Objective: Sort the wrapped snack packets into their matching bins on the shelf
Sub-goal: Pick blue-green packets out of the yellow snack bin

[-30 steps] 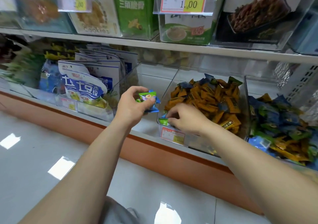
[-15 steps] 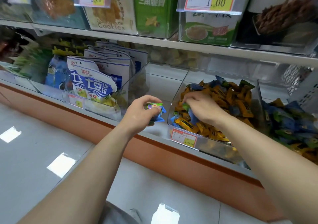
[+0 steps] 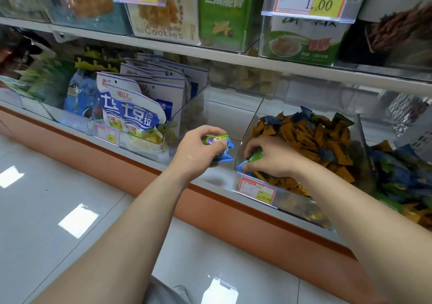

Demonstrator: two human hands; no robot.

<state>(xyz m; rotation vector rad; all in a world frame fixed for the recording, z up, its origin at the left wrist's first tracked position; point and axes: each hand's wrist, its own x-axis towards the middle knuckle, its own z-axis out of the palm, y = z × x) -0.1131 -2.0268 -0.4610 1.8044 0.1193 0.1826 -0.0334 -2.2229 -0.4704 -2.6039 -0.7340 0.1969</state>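
Right hand (image 3: pixel 271 157) has come down to the front left corner of the clear bin (image 3: pixel 248 126). Half a second ago it was higher up and further back in that bin, on top of the pile. Now its fingers are curled round a green packet (image 3: pixel 256 156). A blue packet (image 3: pixel 242 164) pokes out just under it, against the bin's left wall. It is hard to tell if the hand holds the blue one too.

The left hand (image 3: pixel 196 154) stays just left of the bin, like before. Its fingers are curled, and it pinches a second green packet (image 3: pixel 216 139) on top and a second blue packet (image 3: pixel 225 157) under it.

Behind the right hand, the bin is piled with orange packets (image 3: pixel 311 137), and a few blue and green ones sit at the back of the pile. A red and yellow price tag (image 3: pixel 257 190) is stuck on the bin's front wall.

Right of the bin is another bin (image 3: pixel 361 140), full of blue and green packets (image 3: pixel 397 175). Left of the bin, past a bare gap on the shelf (image 3: pixel 222 114), stand big white and blue bags (image 3: pixel 131 114). Above the bin, on the upper shelf, stands a green box (image 3: pixel 222 9).
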